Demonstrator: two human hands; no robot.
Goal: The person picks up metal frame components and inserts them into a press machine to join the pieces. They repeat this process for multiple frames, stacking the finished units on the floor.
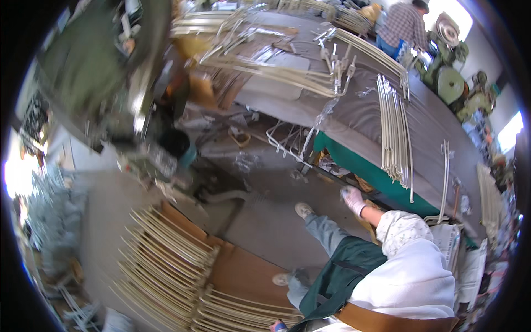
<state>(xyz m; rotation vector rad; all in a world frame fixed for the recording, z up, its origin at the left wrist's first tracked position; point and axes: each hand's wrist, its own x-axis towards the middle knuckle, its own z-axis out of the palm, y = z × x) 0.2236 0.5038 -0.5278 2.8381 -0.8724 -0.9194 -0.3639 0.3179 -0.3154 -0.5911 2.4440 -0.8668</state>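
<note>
My right hand (354, 201), in a pale pinkish glove, hangs beside the table's green cloth skirt. Its fingers look closed, with something grey at their tips that is too blurred to name. At the bottom edge my left hand (278, 326) shows only in part, with pink and blue on it. It is nearest to a stack of bent cream metal tubes (243, 311) on the floor; its fingers and any hold on a tube are hidden. Beyond this stack lies a larger stack of similar tubes (166, 260) on brown cardboard (243, 265).
A grey-covered table (359, 119) carries a bundle of straight cream tubes (394, 133) and several bent tube frames (271, 72). A green machine (88, 72) stands at left. Another person (405, 27) in a checked shirt is at the back, near green machines (449, 83).
</note>
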